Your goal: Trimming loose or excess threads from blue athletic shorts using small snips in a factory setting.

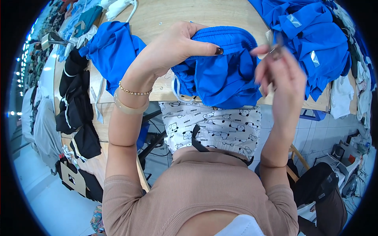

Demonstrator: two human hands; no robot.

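Observation:
Blue elastic-waist shorts or trousers hang at the near edge of the wooden table. My left hand is closed on their gathered waistband, thumb on top and fingers behind. A white cord dangles at the garment's left side. My right hand is raised just right of the waistband, smeared by motion. Its fingers are pinched round a small, dark, metal-looking tool, too blurred to name.
More blue garments lie in a pile on the right and in a smaller heap on the left. Black garments with white cords drape down the left side. A white patterned cloth covers my lap. Another person's dark-clothed leg is at lower right.

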